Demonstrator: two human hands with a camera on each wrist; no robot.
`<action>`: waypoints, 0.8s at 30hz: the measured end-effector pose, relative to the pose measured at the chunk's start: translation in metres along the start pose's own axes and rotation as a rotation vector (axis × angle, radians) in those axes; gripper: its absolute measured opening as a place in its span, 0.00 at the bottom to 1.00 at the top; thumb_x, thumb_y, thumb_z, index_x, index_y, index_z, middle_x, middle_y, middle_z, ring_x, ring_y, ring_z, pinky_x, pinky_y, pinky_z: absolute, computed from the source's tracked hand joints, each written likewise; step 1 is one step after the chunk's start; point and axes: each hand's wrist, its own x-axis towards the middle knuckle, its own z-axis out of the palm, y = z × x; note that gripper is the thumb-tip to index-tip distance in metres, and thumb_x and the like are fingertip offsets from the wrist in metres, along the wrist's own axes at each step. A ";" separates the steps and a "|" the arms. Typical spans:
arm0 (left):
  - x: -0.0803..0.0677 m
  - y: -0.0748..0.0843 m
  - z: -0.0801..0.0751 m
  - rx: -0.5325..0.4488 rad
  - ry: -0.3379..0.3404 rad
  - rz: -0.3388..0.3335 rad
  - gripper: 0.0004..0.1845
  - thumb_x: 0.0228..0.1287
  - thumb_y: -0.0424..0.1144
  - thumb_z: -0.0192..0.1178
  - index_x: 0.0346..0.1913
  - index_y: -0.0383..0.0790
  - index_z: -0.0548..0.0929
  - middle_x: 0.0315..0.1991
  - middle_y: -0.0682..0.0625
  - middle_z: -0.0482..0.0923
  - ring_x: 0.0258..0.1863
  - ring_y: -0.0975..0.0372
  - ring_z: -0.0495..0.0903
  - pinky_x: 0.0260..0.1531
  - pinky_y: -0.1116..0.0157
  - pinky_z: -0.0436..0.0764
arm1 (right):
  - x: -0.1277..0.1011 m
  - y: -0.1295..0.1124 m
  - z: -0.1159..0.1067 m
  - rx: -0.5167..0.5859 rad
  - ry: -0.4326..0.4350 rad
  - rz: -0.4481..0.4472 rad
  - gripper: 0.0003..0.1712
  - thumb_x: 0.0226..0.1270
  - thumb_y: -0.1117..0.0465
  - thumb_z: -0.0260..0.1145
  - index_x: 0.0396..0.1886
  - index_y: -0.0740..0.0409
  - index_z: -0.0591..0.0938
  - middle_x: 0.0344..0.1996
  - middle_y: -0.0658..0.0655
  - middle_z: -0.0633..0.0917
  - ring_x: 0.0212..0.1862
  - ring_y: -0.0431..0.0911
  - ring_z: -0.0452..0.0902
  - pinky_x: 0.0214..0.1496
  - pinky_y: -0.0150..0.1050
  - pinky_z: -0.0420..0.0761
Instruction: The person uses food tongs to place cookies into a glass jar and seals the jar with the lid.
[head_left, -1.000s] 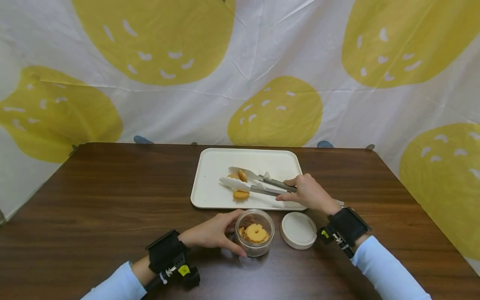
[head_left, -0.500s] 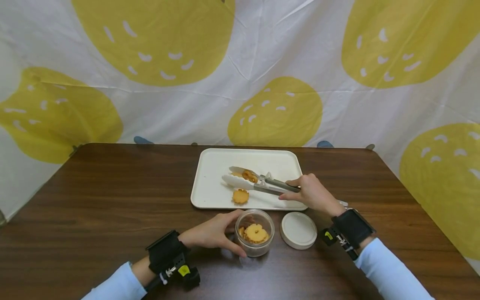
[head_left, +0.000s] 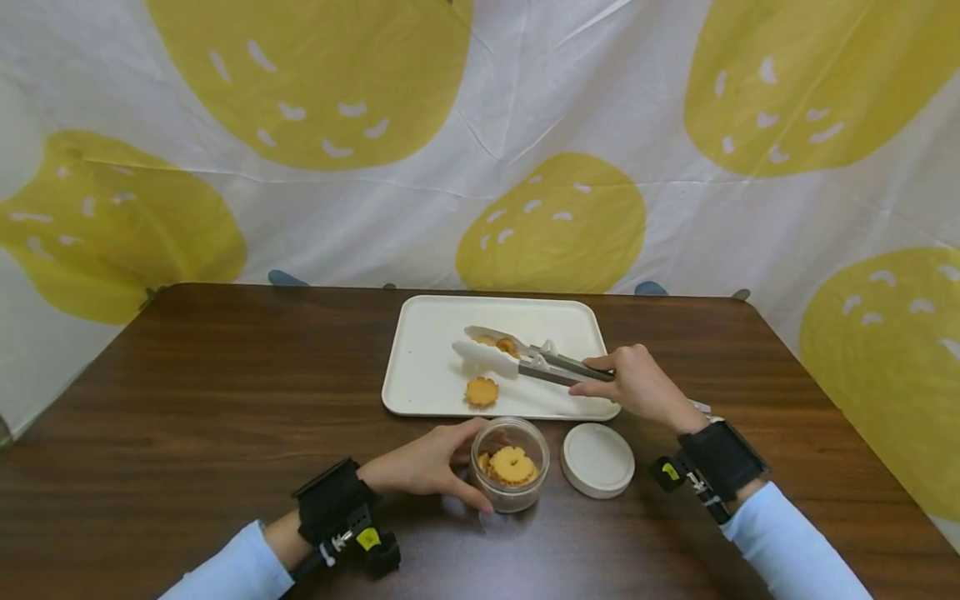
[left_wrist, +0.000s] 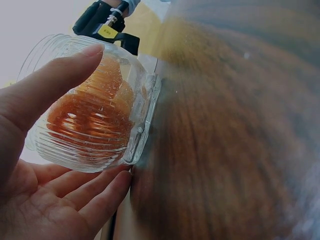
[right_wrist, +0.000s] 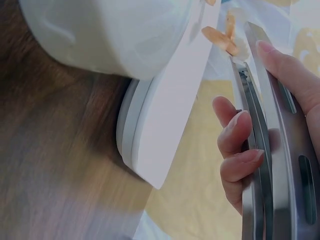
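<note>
My right hand grips metal tongs with white tips over the white tray; the tips pinch a round orange cookie lifted off the tray. Another cookie lies on the tray near its front edge. My left hand wraps round a clear ribbed jar on the table, holding it steady; several cookies lie inside the jar. In the right wrist view my fingers squeeze the tongs' arms together.
A white round lid lies on the dark wooden table just right of the jar, under my right wrist. A white and yellow cloth hangs behind the table's far edge.
The tongs closed on one cookie and lifted it, moving right and slightly up. The other cookie stays on the tray. My left hand and the jar have not moved.
</note>
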 end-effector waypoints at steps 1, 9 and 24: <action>0.000 0.000 0.000 0.002 0.001 -0.003 0.40 0.41 0.35 0.71 0.59 0.36 0.62 0.55 0.48 0.68 0.57 0.59 0.67 0.55 0.71 0.67 | -0.001 0.000 -0.001 -0.001 0.000 -0.002 0.29 0.45 0.51 0.72 0.40 0.70 0.81 0.22 0.65 0.82 0.14 0.35 0.50 0.16 0.28 0.58; 0.000 0.001 -0.001 0.008 -0.008 0.003 0.40 0.42 0.35 0.71 0.59 0.34 0.62 0.56 0.46 0.68 0.58 0.58 0.66 0.56 0.69 0.67 | -0.006 0.000 -0.009 -0.005 0.024 -0.023 0.29 0.46 0.51 0.71 0.41 0.70 0.81 0.06 0.50 0.73 0.13 0.33 0.48 0.15 0.28 0.57; 0.000 -0.001 0.000 0.009 -0.006 0.001 0.40 0.42 0.36 0.71 0.59 0.36 0.62 0.55 0.48 0.68 0.57 0.59 0.67 0.55 0.70 0.66 | -0.029 -0.001 -0.025 -0.020 0.047 -0.046 0.27 0.46 0.52 0.71 0.40 0.68 0.82 0.29 0.61 0.84 0.19 0.37 0.65 0.16 0.27 0.62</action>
